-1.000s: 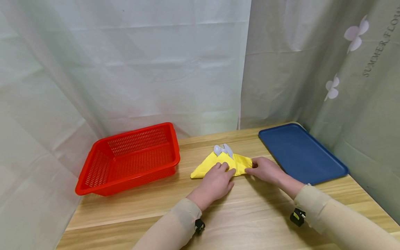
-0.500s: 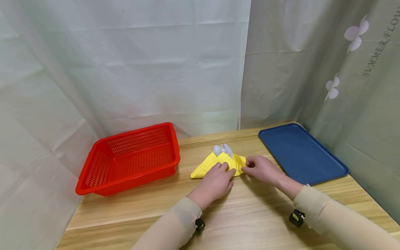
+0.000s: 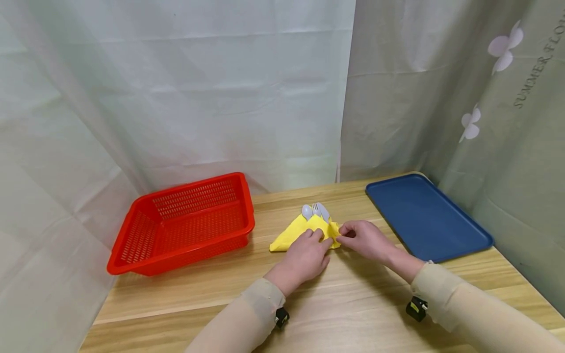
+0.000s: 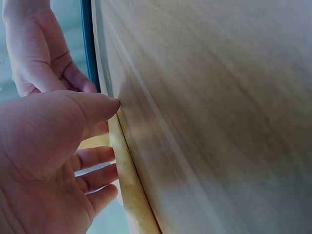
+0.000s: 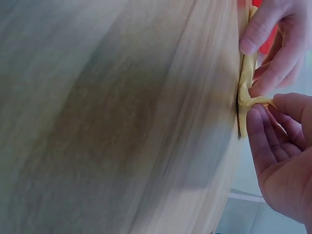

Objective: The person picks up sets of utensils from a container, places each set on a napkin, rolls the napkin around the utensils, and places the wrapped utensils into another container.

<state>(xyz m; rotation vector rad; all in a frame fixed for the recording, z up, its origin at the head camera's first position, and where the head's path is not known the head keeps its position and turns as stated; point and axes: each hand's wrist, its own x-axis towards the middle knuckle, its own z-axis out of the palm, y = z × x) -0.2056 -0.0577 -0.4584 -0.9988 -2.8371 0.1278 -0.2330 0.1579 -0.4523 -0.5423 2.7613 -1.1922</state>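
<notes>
A folded yellow napkin point(image 3: 289, 236) lies on the wooden table, tapering to a point on its left. From its top edge stick out the heads of a pale spoon point(image 3: 306, 212), a fork point(image 3: 315, 210) and a knife point(image 3: 324, 212); their lower parts are hidden in the cloth. My left hand point(image 3: 306, 255) rests on the napkin's middle, its fingertips pressing the cloth down. With thumb and fingers, my right hand point(image 3: 370, 240) pinches the right end, and in the right wrist view the napkin point(image 5: 247, 95) is raised in a fold there.
On the left stands a red perforated plastic basket point(image 3: 176, 262). A flat blue tray point(image 3: 425, 215) lies at the right, beyond my right hand. Pale curtains point(image 3: 220, 98) hang behind and beside the table point(image 3: 344, 314).
My right hand has moved left, folding the napkin's right end in towards the cutlery, so that side is shorter. The left hand has stayed in place on the cloth.
</notes>
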